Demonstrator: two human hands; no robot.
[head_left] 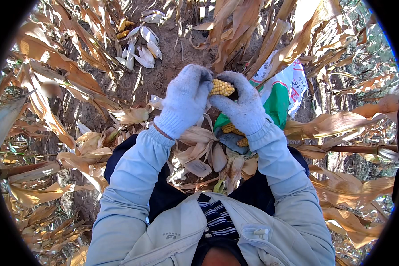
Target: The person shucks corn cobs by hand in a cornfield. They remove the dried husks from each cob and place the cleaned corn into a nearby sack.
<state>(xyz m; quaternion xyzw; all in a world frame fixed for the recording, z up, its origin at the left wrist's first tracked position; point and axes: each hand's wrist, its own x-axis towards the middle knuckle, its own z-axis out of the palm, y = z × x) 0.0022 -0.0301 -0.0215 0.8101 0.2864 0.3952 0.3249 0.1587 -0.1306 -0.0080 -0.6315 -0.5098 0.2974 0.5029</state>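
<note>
A husked corn cob (222, 88) with pale yellow kernels lies between my two gloved hands, above the soil. My left hand (187, 93), in a white knit glove, has its fingers closed round the cob's left end. The thumb and fingers of my right hand (239, 99) curl about the other end; its glove is soiled. Just beyond and below my right wrist, an opened green and white sack (275, 104) lies on the ground. Yellow cobs (230, 128) show at its mouth, partly covered by my right forearm.
Torn dry husks (198, 150) are heaped between my knees. Several ears in pale husks (142, 51) lie on the bare soil at the far left, with yellow cobs (125, 27) beside them. Dry corn stalks and leaves (48, 111) crowd both sides; one fallen stalk (354, 149) stretches across at the right.
</note>
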